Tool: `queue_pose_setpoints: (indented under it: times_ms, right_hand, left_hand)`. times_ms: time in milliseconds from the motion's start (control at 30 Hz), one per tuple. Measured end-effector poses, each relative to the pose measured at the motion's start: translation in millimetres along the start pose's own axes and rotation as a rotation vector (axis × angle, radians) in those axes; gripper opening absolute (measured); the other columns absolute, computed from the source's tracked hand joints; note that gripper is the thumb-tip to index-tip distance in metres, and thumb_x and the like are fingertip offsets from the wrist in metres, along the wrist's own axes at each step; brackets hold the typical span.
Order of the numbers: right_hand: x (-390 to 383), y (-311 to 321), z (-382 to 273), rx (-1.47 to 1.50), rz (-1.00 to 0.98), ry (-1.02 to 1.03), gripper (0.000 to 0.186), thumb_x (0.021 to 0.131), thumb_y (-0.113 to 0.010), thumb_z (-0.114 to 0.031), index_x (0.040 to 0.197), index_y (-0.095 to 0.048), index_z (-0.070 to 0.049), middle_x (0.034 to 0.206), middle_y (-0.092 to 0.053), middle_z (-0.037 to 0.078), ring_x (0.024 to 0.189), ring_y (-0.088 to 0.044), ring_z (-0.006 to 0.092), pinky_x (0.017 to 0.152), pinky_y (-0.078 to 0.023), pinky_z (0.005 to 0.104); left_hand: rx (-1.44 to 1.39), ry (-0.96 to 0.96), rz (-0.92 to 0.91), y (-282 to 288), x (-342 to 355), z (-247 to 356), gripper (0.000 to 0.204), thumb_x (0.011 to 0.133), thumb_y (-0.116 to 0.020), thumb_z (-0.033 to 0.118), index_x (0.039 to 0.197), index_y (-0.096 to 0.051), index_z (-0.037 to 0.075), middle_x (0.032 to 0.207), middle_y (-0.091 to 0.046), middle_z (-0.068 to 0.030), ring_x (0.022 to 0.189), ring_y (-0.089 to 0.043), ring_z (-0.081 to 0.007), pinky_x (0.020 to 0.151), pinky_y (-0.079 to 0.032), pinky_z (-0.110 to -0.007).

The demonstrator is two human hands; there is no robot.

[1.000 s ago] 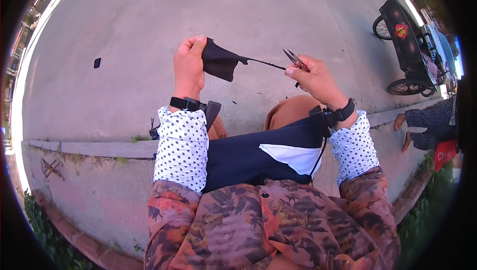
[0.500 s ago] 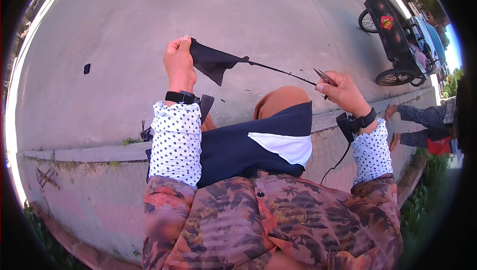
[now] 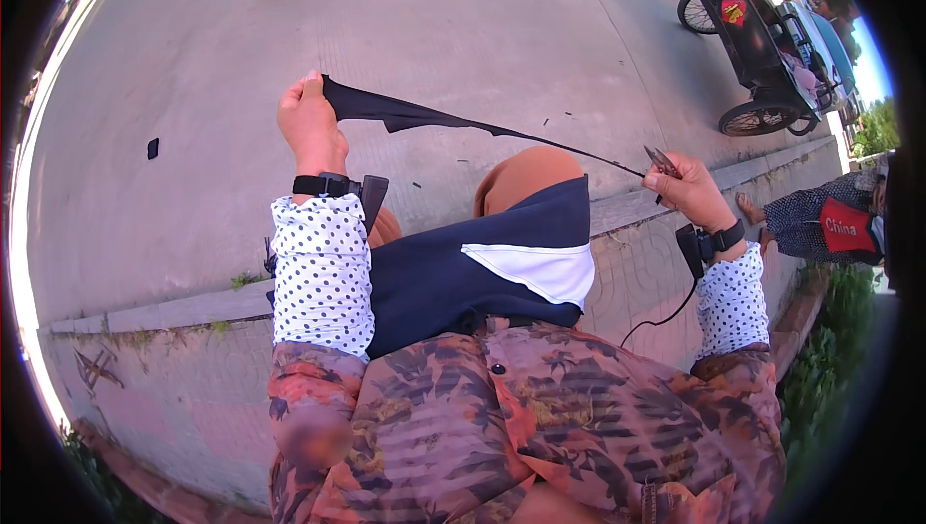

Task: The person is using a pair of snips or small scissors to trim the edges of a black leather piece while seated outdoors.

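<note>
My left hand point(image 3: 311, 128) is raised at the upper left, fingers closed on the wide end of a strip of black cloth point(image 3: 395, 114). The strip is pulled taut and narrows to a thin cord toward my right hand point(image 3: 693, 196). That hand pinches the thin end and also grips small metal thread snips point(image 3: 662, 161), their points sticking up past the fingers. Across my lap lies a dark navy cloth point(image 3: 424, 268) with a white panel point(image 3: 535, 271) set into it.
A dark cargo tricycle point(image 3: 738, 32) stands at the upper right. Beside me, a person's patterned trousers point(image 3: 801, 215) show with a red cloth piece point(image 3: 841, 225). A small black object point(image 3: 152, 149) lies on the pavement. A stone curb point(image 3: 183, 308) runs across.
My hands have moved farther apart, left hand leftward and right hand slightly rightward. The black cloth, which hung in a wide flap, is now stretched long and narrow.
</note>
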State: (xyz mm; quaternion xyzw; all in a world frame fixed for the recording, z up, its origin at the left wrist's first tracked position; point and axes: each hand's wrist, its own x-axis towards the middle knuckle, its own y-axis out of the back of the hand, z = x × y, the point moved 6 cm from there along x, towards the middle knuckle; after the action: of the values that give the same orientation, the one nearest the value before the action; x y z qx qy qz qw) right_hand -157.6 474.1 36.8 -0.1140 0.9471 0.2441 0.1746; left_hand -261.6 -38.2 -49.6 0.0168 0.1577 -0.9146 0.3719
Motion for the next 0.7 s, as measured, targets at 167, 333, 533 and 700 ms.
queue_pose_setpoints:
  times_ms: [167,333,533,700]
  right_hand:
    - [-12,0,5,-0.024,-0.050,0.016,0.016,0.091,-0.072,-0.021,0.085,-0.063,-0.009,0.066,-0.049,-0.007,0.056,-0.042,0.0041,0.051,-0.033,0.0210]
    - [-29,16,19,0.010,-0.062,-0.021,0.014,0.092,-0.070,-0.016,0.084,-0.062,-0.008,0.066,-0.049,-0.006,0.055,-0.043,0.0046,0.051,-0.034,0.0212]
    - [-78,104,104,0.159,0.304,-0.177,0.011,0.095,-0.066,-0.016,0.090,-0.061,-0.007,0.075,-0.053,-0.004,0.055,-0.040,0.0047,0.048,-0.036,0.0216]
    - [-53,100,115,0.226,0.378,-0.116,0.017,0.097,-0.064,-0.021,0.099,-0.064,-0.004,0.078,-0.058,-0.002,0.057,-0.042,0.0053,0.051,-0.036,0.0217]
  left_hand:
    - [0.001,-0.018,0.079,3,-3,2,0.019,0.095,-0.065,0.014,0.104,-0.062,-0.003,0.092,-0.062,-0.0048,0.082,-0.057,-0.0134,0.075,-0.047,-0.029]
    - [0.149,-0.111,0.105,2,-13,10,0.021,0.096,-0.063,0.015,0.107,-0.061,-0.003,0.092,-0.062,-0.0060,0.082,-0.058,-0.0146,0.075,-0.048,-0.030]
    - [0.052,0.066,0.220,29,11,26,0.024,0.096,-0.064,0.019,0.110,-0.060,0.000,0.093,-0.064,-0.0063,0.081,-0.061,-0.0144,0.064,-0.044,-0.031]
    - [0.068,-0.024,-0.101,5,-2,24,0.030,0.094,-0.070,0.025,0.112,-0.061,0.003,0.096,-0.066,-0.0065,0.081,-0.065,-0.0167,0.059,-0.048,-0.028]
